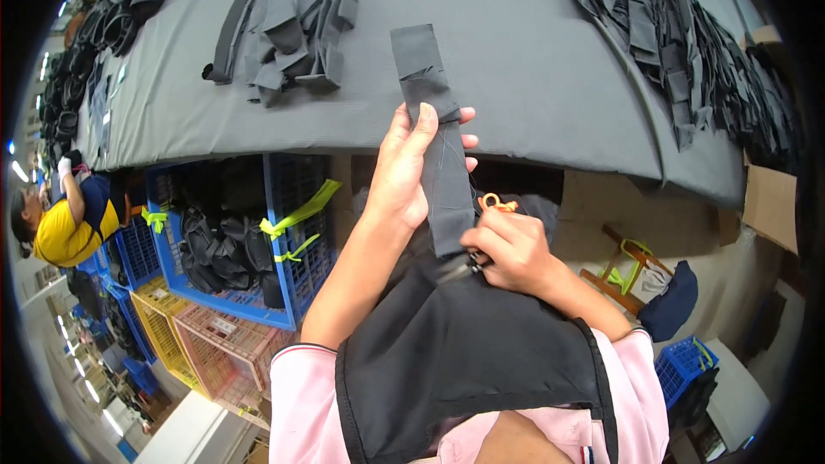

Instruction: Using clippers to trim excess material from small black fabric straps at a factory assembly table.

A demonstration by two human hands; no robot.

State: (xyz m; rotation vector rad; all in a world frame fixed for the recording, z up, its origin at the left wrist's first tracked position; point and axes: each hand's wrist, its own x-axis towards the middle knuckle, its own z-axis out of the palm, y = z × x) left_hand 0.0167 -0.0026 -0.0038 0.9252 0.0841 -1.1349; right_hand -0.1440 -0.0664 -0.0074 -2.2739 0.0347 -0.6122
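My left hand (400,167) grips a long dark grey fabric strip (448,185), thumb on top and fingertips showing past its right edge. The strip's far end reaches over the table edge, and its near end hangs toward my black apron (481,352). Loose threads trail along its surface. Closed in my right hand (517,251) is a pair of thread snips (461,269), blades pointing left beside the strip's near end. An orange ring (496,202) shows above the knuckles. The blades are blurred, so whether they touch the fabric cannot be told.
A grey-covered table (524,51) carries a pile of fabric strips (292,34) and a larger heap (662,43) at right. Below left stands a blue crate (284,266) of black pieces. A wooden stool (614,283) is at right. Another person (69,219) works far left.
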